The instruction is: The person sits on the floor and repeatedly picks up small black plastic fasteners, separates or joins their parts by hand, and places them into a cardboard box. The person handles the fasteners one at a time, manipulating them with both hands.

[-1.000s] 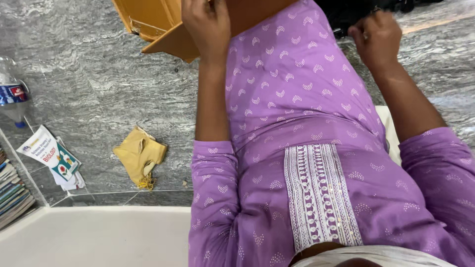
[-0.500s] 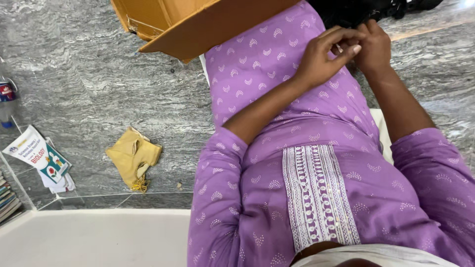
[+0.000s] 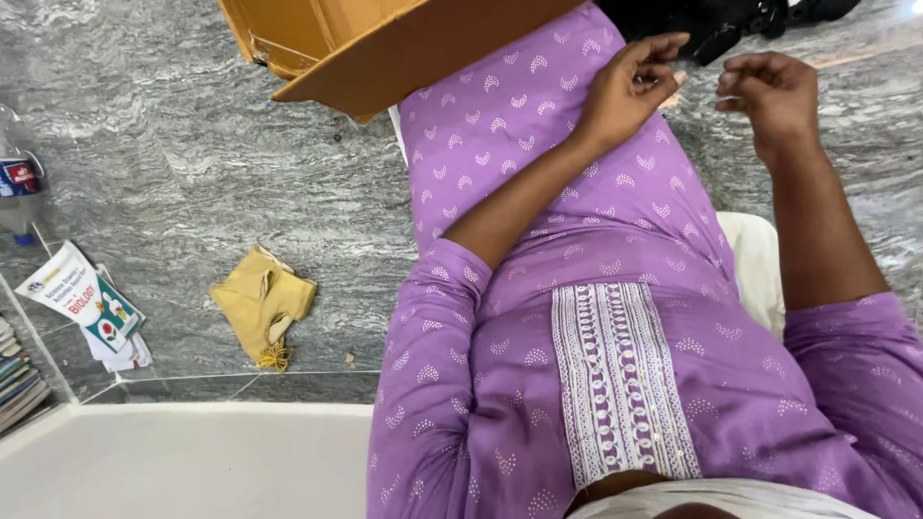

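Your left hand point(image 3: 625, 86) hovers over your purple tunic point(image 3: 577, 288), fingers curled narrowly, perhaps pinching something small and pale, though it is too tiny to tell. Your right hand point(image 3: 769, 91) hangs just beside it, loosely curled and holding nothing visible. The open cardboard box point(image 3: 385, 48) lies up-left, nearer your left hand, its contents hidden.
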